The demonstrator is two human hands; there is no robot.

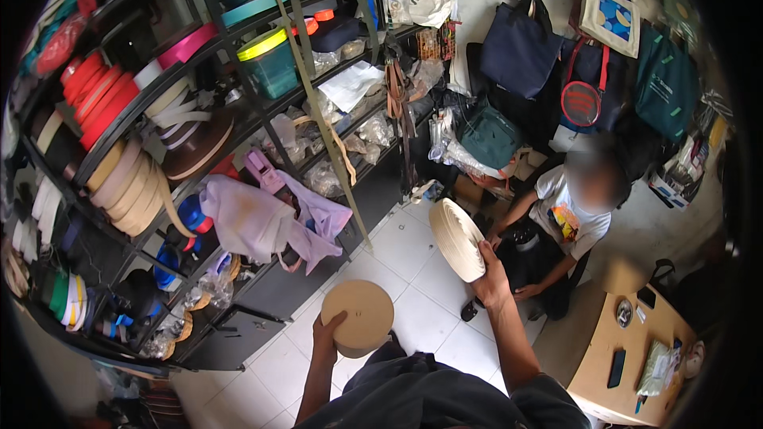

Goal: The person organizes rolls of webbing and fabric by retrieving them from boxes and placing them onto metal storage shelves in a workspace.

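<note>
My left hand (324,335) grips a tan roll of webbing (366,311), a thick flat disc held low in front of my body, with the thumb lying over its face. Raised farther out to the right, my right hand (494,276) is closed round the lower edge of a cream roll of webbing (456,240). This second roll is tilted, and its wound layers show along the side. The two rolls are apart, both held above the white tiled floor (401,310). Fingers behind each roll are partly hidden.
A black shelf rack (238,131) on the left carries many webbing rolls, such as red rolls (99,99), and bags. A seated person (576,206) is at the right, close to my right arm. A wooden table (604,349) with a phone (616,369) stands at lower right. Bags (520,48) hang behind.
</note>
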